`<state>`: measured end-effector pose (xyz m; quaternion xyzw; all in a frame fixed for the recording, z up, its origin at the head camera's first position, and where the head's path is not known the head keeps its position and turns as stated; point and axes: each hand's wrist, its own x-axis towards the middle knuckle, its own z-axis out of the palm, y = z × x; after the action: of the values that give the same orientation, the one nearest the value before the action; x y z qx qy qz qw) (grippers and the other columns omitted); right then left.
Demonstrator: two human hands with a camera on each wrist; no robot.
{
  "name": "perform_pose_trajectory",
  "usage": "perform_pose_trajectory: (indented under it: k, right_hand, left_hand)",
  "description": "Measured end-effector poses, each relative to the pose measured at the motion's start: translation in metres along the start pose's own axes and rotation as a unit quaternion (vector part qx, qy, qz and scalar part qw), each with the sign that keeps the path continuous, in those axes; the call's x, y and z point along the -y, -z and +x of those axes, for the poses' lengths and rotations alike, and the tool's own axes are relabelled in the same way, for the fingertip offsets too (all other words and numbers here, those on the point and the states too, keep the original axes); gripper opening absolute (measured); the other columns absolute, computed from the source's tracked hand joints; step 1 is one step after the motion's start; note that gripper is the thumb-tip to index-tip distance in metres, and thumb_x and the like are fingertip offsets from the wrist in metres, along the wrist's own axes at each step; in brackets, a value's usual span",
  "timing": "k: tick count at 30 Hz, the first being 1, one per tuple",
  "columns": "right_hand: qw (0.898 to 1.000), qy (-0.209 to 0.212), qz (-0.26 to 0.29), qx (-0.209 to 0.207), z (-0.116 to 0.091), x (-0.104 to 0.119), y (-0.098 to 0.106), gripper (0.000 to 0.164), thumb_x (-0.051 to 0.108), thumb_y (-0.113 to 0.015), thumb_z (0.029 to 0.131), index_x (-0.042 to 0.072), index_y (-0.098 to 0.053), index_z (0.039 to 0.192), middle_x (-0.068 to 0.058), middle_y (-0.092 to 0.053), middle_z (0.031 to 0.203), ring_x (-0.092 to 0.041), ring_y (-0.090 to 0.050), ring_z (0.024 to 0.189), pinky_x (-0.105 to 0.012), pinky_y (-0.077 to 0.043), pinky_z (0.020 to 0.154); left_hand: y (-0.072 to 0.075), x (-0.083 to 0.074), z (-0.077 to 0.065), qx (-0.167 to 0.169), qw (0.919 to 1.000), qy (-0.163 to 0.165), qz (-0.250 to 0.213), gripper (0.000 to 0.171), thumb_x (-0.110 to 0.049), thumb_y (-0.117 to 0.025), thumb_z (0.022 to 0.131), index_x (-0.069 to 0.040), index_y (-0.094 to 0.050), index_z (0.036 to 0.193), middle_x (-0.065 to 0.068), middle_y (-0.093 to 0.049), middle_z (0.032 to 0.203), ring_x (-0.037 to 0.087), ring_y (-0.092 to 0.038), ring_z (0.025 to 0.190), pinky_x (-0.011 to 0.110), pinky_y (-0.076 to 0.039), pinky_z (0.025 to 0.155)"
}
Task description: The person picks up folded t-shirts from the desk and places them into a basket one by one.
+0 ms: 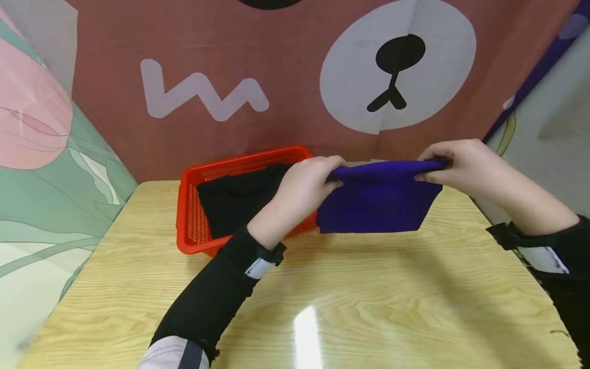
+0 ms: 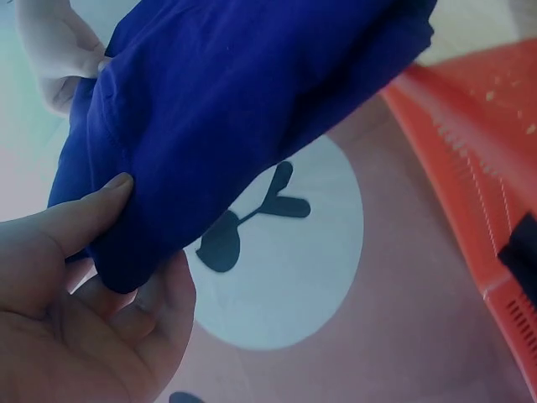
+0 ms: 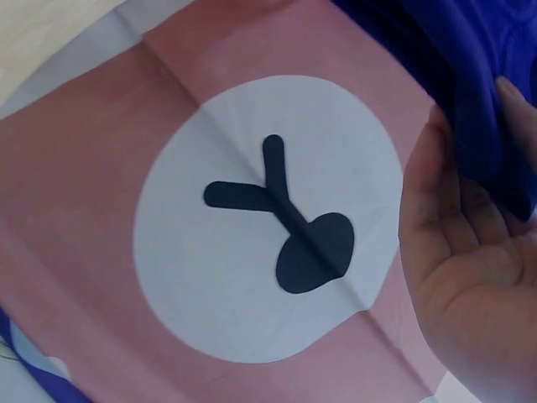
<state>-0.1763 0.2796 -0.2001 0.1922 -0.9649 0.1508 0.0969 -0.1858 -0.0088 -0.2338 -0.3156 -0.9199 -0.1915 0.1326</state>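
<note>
A folded piece of blue-purple cloth [image 1: 378,202] hangs above the table between both hands. My left hand [image 1: 309,179] pinches its upper left corner between thumb and fingers, and the left wrist view shows that grip on the cloth [image 2: 201,117] closely. At the upper right corner, my right hand [image 1: 461,161] pinches the same edge. Left of the cloth stands a red plastic basket [image 1: 184,215] with a folded black cloth [image 1: 239,195] inside. My left forearm passes in front of the basket's right part and hides some of it. The cloth's exact kind cannot be told.
The wooden table [image 1: 369,307] runs beneath the hands and towards the front. Behind it hangs a brown fabric backdrop [image 1: 286,61] with a printed animal muzzle. A leaf-patterned covering [image 1: 37,205] lies along the left side, and a pale wall stands at the right.
</note>
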Motion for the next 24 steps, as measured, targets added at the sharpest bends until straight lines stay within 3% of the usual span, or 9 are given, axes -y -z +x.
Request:
perform_pose_trajectory:
  k: [5, 16, 24]
  right_hand:
    - [0.999, 0.014, 0.005, -0.047, 0.009, 0.010, 0.001, 0.014, 0.015, -0.080, 0.081, 0.010, -0.074, 0.093, 0.000, -0.069, 0.080, -0.016, -0.054, 0.066, -0.024, -0.038, 0.055]
    - [0.995, 0.015, 0.039, -0.087, 0.039, 0.037, 0.001, 0.015, 0.018, -0.076, 0.084, 0.010, -0.074, 0.097, -0.006, -0.068, 0.082, -0.016, -0.052, 0.056, -0.021, -0.039, 0.049]
    - [0.991, 0.056, 0.051, -0.110, 0.054, 0.057, -0.011, 0.010, 0.009, -0.074, 0.085, 0.008, -0.073, 0.095, -0.005, -0.067, 0.084, -0.019, -0.049, 0.063, -0.025, -0.037, 0.053]
  left_hand:
    - [0.009, 0.007, -0.004, -0.032, 0.9994, 0.008, -0.012, 0.024, -0.019, -0.070, 0.091, -0.017, -0.067, 0.115, -0.003, -0.069, 0.107, 0.013, -0.063, 0.096, 0.028, -0.049, 0.087]
    - [0.031, 0.029, -0.012, -0.103, 0.9943, 0.011, -0.025, 0.025, -0.013, -0.072, 0.089, -0.014, -0.068, 0.114, 0.000, -0.069, 0.107, 0.016, -0.063, 0.100, 0.031, -0.048, 0.089]
    - [0.043, 0.049, -0.021, -0.116, 0.9923, 0.038, -0.024, 0.028, -0.012, -0.073, 0.088, -0.014, -0.068, 0.116, 0.002, -0.070, 0.109, 0.019, -0.063, 0.103, 0.035, -0.049, 0.091]
